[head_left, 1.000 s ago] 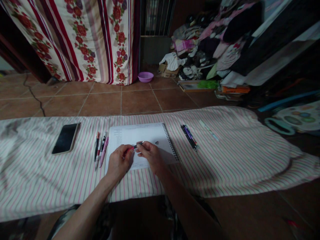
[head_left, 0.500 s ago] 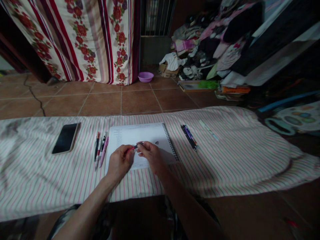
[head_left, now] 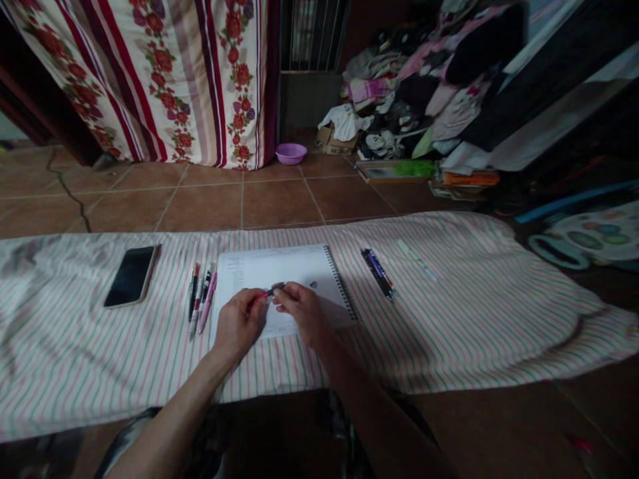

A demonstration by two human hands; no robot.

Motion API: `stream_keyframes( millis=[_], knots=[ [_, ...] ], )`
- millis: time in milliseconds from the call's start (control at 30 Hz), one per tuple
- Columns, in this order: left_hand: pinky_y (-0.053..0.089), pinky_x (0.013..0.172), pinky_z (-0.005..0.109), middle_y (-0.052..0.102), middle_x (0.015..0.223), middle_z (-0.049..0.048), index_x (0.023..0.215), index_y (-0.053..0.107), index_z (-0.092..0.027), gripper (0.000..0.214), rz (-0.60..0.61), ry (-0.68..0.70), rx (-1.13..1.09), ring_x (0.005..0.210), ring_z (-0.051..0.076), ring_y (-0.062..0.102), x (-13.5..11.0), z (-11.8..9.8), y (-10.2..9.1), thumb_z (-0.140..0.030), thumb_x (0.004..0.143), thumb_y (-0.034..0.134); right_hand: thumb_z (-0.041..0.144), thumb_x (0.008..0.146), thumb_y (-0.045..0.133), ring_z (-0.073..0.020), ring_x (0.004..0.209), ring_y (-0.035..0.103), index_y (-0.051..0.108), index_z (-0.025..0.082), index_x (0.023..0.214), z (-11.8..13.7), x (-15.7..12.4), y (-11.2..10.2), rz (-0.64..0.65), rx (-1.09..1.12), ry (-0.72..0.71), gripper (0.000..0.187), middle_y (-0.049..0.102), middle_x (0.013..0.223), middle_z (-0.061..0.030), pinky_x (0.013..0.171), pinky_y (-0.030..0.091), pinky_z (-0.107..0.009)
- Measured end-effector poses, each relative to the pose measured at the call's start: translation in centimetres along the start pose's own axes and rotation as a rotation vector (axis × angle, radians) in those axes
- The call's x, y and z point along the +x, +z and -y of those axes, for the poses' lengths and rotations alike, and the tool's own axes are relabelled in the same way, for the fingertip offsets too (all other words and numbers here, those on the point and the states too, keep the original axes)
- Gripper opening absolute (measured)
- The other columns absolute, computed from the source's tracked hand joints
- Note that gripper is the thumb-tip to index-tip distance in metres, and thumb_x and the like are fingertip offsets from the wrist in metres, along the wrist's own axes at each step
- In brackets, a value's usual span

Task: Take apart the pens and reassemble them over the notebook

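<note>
Above a white spiral notebook (head_left: 279,263), my left hand (head_left: 238,320) pinches the pinkish-red end of a pen (head_left: 272,291). The fingers of my right hand (head_left: 302,309) close around its dark other end, so the pen lies between both hands. A small dark triangular piece (head_left: 313,285) rests on the page just right of my right hand. Left of the notebook lie several pens (head_left: 202,299), one of them pink. To the right of the coil binding is a small bunch of dark and purple pens (head_left: 378,274).
A striped cloth (head_left: 449,332) covers the low table. A phone (head_left: 130,277) lies at the left, and a pale slim pen or stick (head_left: 417,259) at the right. Beyond are a purple basin (head_left: 291,154), a floral curtain (head_left: 164,80) and heaped clothes (head_left: 409,86).
</note>
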State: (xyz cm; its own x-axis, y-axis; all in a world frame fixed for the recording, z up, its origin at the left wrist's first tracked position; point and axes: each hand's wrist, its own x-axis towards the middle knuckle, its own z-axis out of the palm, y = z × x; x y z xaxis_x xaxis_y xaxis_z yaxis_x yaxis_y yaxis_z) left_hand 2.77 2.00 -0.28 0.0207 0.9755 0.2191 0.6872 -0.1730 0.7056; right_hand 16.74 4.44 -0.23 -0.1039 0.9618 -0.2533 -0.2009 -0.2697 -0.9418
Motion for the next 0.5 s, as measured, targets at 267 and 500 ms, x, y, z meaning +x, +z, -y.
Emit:
stream_keyframes(
  millis=[267, 500],
  knots=[
    [0.046, 0.065, 0.027, 0.065, 0.079, 0.0032, 0.088, 0.062, -0.018, 0.021, 0.001, 0.000, 0.002, 0.068, 0.014, 0.058, 0.00, 0.03, -0.03, -0.030, 0.084, 0.045, 0.031, 0.063, 0.067, -0.0101, 0.066, 0.059, 0.066, 0.018, 0.087, 0.14, -0.12, -0.05, 0.012, 0.039, 0.015, 0.027, 0.064, 0.070, 0.0017, 0.060, 0.046, -0.023],
    [0.046, 0.066, 0.028, 0.065, 0.079, 0.0034, 0.088, 0.062, -0.018, 0.023, 0.012, -0.003, 0.009, 0.070, 0.015, 0.060, -0.04, -0.16, 0.04, -0.030, 0.085, 0.043, 0.031, 0.061, 0.068, -0.0094, 0.062, 0.057, 0.065, 0.017, 0.073, -0.10, 0.04, -0.03, -0.004, 0.034, 0.015, 0.019, 0.061, 0.064, 0.0023, 0.059, 0.046, -0.023]
  ],
)
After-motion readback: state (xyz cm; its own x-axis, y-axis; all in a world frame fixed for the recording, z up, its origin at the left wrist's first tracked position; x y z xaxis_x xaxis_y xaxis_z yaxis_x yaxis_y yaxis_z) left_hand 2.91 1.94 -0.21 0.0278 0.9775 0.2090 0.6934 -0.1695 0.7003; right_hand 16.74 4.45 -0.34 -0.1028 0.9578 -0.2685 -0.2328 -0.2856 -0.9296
